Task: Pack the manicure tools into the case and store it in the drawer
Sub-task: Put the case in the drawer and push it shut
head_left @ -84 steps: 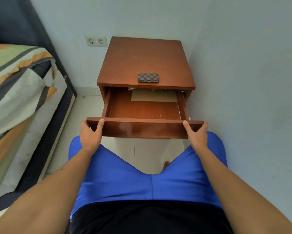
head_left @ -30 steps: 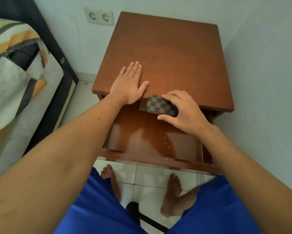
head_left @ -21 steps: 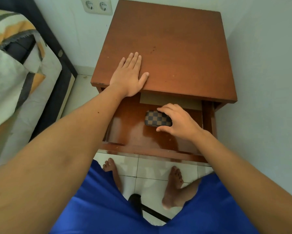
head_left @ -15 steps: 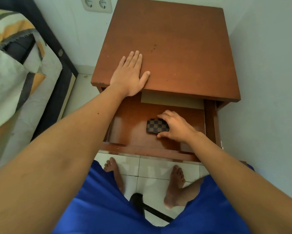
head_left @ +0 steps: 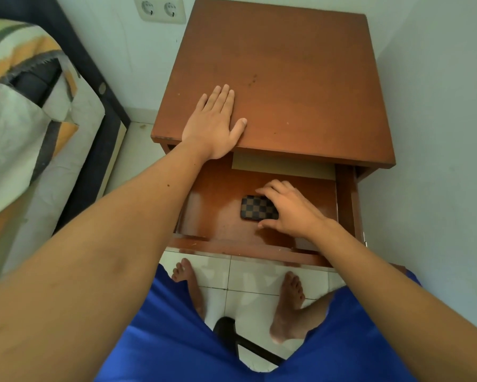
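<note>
The checkered case (head_left: 258,207) lies flat on the floor of the open drawer (head_left: 220,216), about midway between its side walls and nearer its front edge than the back. The right hand (head_left: 291,209) grasps it, fingers curled over the far edge and thumb at the near edge. The left hand (head_left: 216,124) rests flat, fingers straight, on the nightstand (head_left: 300,78) top at its front left edge

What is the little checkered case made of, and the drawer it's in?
The checkered case looks like leather or a printed imitation: smooth brown-and-black squares with a soft sheen; which one can't be told. The drawer looks like reddish-brown wood with glossy varnish: its floor shines with pale reflections.
</note>
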Demonstrator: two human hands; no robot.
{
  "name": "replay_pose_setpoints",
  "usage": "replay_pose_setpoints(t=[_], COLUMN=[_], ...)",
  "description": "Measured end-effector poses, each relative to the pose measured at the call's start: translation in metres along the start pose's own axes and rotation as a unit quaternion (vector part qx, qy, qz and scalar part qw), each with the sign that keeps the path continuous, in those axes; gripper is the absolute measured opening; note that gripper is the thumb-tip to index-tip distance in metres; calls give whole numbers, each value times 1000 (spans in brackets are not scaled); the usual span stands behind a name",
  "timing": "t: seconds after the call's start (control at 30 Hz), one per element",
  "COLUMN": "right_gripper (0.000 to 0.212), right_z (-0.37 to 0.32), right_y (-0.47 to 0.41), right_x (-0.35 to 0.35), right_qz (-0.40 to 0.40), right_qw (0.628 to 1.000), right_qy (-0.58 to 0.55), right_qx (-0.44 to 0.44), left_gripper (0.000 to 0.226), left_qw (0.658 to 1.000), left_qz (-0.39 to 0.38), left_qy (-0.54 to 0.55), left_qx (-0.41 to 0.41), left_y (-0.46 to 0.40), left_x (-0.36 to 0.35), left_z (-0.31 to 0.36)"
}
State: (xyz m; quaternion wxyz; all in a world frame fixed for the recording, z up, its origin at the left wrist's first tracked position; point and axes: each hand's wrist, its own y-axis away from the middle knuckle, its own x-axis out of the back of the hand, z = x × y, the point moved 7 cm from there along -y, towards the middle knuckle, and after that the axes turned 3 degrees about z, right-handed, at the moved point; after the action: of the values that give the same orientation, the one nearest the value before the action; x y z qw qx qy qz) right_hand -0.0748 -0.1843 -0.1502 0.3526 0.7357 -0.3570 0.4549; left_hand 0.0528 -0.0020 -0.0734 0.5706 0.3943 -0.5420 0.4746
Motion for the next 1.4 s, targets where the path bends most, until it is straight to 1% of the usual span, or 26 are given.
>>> replay_pose_setpoints(t=[0.07, 0.17, 0.2, 0.27, 0.3, 0.37, 0.43, 0.5, 0.7, 0.97, 1.07, 1.17, 1.27, 1.4], right_gripper=[85, 76, 77, 88, 94, 104, 109, 113, 124, 137, 135, 128, 118, 101], right_z=[-8, -24, -29, -37, -41, -48, -51, -52, -37, -6, 4, 11, 16, 19], right_y=[12, 39, 50, 71, 79, 90, 90, 86, 64, 21, 5, -6, -11, -15], right_x=[14, 31, 33, 32, 29, 24, 24, 27, 42, 64, 69, 72, 73, 73], right_qz=[20, 60, 65, 60, 58, 70, 94, 117, 186, 226, 229, 237, 251, 301], right_qw=[1000, 996, 994, 994, 995, 996, 991, 986, 970, 956, 955, 951, 942, 925], right_qy=[-15, -68, -82, -91, -75, -6, 54, 89, 148, 187, 189, 199, 225, 234], right_qx=[13, 25, 25, 23, 28, 53, 72, 77, 42, -8, -17, -9, -5, -7], left_gripper=[81, 82, 82, 82, 82, 82, 83, 83, 84, 84, 83, 83, 83, 82], left_qw=[1000, 1000, 1000, 1000, 1000, 1000, 1000, 1000, 1000, 1000, 1000, 1000, 1000, 1000], left_qz=[-3, -7, -7, -5, -4, -1, 0, -1, -3, -3, -3, -4, -5, -2], left_qy=[1, 0, 0, -1, -2, -4, -4, -5, -5, -3, -4, -5, -4, -7], left_qx=[3, 8, 7, 6, 6, 8, 10, 11, 12, 11, 11, 11, 9, 10], left_y=[1, 2, 2, 2, 1, 1, 0, 0, -1, -1, -1, -2, -3, -3], left_x=[1, 2, 1, 1, 0, -1, -2, -2, -3, -3, -3, -3, -4, -4], left_z=[1, 0, 0, -1, -2, -2, -1, -1, -1, -1, -1, -1, -1, -2])
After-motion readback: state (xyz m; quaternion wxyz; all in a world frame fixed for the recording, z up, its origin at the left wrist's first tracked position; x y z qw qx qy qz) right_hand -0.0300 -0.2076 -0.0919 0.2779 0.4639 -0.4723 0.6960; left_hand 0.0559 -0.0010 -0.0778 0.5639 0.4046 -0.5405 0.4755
